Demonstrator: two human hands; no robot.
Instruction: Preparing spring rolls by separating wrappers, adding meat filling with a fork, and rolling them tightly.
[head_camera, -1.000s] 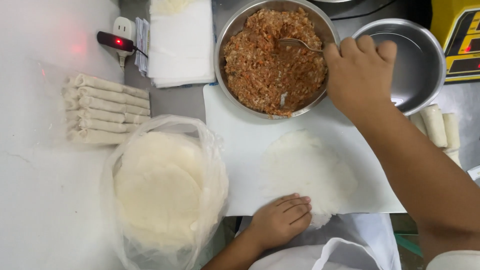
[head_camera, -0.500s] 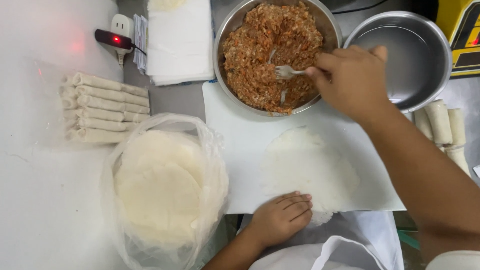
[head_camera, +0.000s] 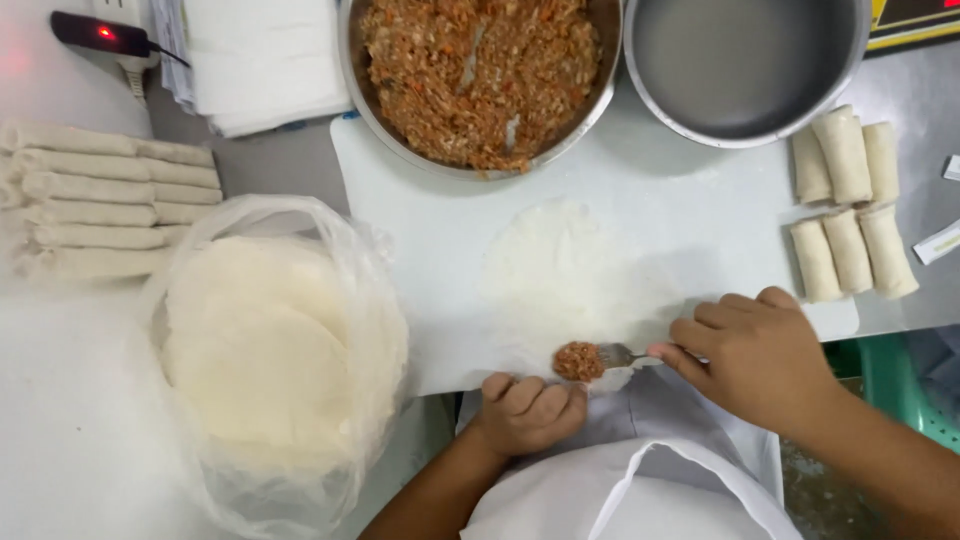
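The right hand (head_camera: 755, 350), gripping a fork (head_camera: 625, 355), is depositing filling (head_camera: 578, 361) on the wrapper's (head_camera: 565, 280) near edge while the curled, empty left hand (head_camera: 528, 408) is pinning it; rolling appears next.

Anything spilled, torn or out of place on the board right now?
Nothing stands out. The round wrapper lies flat on the white board, the filling lump sits at its near edge off the fork, and the finished rolls lie beside the board.

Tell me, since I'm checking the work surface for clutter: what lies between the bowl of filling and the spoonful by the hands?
Only the round wrapper, flat on the white board, lies between the filling bowl and the spoonful; head view.
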